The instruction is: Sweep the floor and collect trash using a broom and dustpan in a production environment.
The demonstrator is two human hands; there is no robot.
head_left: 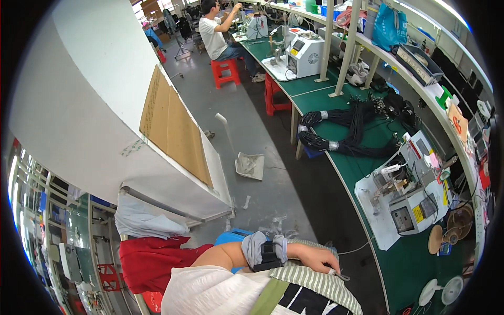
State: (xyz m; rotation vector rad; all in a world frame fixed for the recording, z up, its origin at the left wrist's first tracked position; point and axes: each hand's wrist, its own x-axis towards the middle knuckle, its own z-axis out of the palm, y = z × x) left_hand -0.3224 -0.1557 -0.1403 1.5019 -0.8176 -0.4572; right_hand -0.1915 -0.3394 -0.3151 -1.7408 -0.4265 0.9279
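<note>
My left hand [317,258] reaches across the front of my body from the lower left, over a green-and-white striped cloth [315,283] at my waist. Its fingers are drawn together and point down, with a bit of white at the tips. A small grey end [341,276] shows beside the fingertips; what it belongs to is hidden. A grey cuff with a black strap [269,251] wraps the left wrist. My right hand does not show.
On the right, the green bench [362,184] carries bundled black cables [357,126], a small machine [412,212] on a white base and a fan [451,290]. A dustpan [249,165] lies on the floor. A person [216,34] sits on a red stool at the far bench.
</note>
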